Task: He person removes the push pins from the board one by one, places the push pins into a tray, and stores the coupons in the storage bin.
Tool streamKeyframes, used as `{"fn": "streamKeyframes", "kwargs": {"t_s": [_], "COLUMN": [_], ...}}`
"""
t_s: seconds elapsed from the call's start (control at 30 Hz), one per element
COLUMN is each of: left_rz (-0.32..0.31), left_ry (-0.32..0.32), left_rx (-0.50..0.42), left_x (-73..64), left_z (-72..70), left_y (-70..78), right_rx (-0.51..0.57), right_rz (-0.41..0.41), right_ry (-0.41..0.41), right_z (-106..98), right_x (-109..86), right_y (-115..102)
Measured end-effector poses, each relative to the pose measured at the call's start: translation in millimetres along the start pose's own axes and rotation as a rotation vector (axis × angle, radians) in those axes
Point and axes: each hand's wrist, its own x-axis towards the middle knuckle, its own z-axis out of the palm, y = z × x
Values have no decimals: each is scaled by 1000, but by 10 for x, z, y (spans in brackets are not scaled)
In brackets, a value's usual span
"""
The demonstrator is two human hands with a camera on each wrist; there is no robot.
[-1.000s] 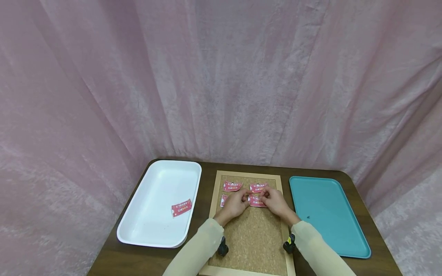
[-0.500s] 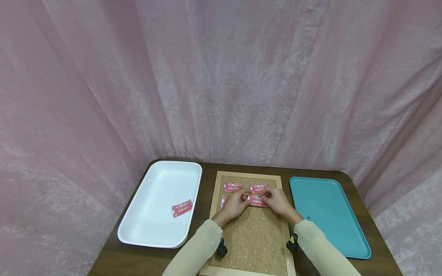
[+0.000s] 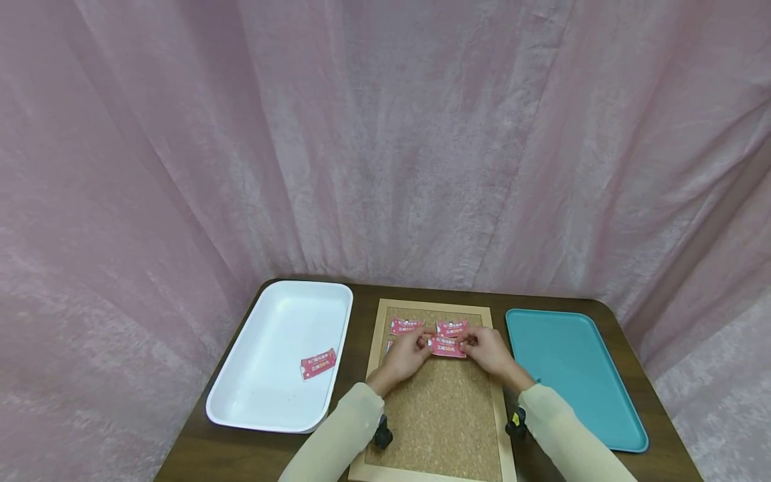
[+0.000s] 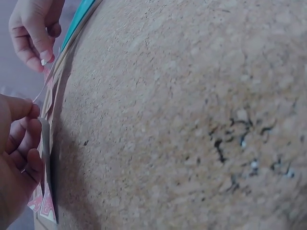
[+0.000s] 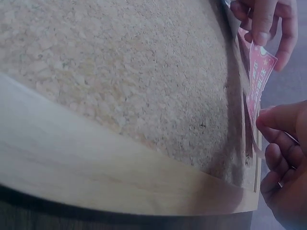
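A pink printed coupon (image 3: 446, 347) is stretched between both hands over the upper part of a cork board (image 3: 447, 415). My left hand (image 3: 407, 355) pinches its left end; thumb and finger meet there in the right wrist view too. At the other end, my right hand (image 3: 489, 349) pinches the right edge with thumb and index finger. In the right wrist view the held coupon (image 5: 261, 72) bends and stands partly off the cork. Two more coupons, an upper left one (image 3: 406, 326) and an upper right one (image 3: 452, 328), lie along the board's top. Another coupon is mostly hidden behind my left hand.
A white tray (image 3: 271, 402) stands left of the board, with one loose coupon (image 3: 318, 364) inside. To the right lies a teal tray (image 3: 578, 375) with a small dark speck near its left edge. The wooden table (image 3: 241, 455) backs onto a pink curtain (image 3: 385, 147).
The held coupon has shifted slightly up and left in the head view. My left fingers have come down from beside the upper right coupon onto its left end; the right hand has moved slightly right.
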Motion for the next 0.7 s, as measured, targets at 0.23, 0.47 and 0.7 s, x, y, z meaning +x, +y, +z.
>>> {"fn": "streamKeyframes", "kwargs": {"t_s": [0.23, 0.47, 0.7], "left_rz": [-5, 1, 11], "left_ry": [24, 40, 34], "left_rx": [-10, -21, -67], "left_x": [-29, -50, -50], "left_z": [-51, -107, -143], "left_y": [-7, -28, -53], "right_rx": [-17, -20, -21], "right_rz": [-4, -26, -35], "right_ry": [8, 34, 51], "right_z": [-41, -72, -108], "right_x": [-18, -47, -82], "right_y": [35, 69, 122]}}
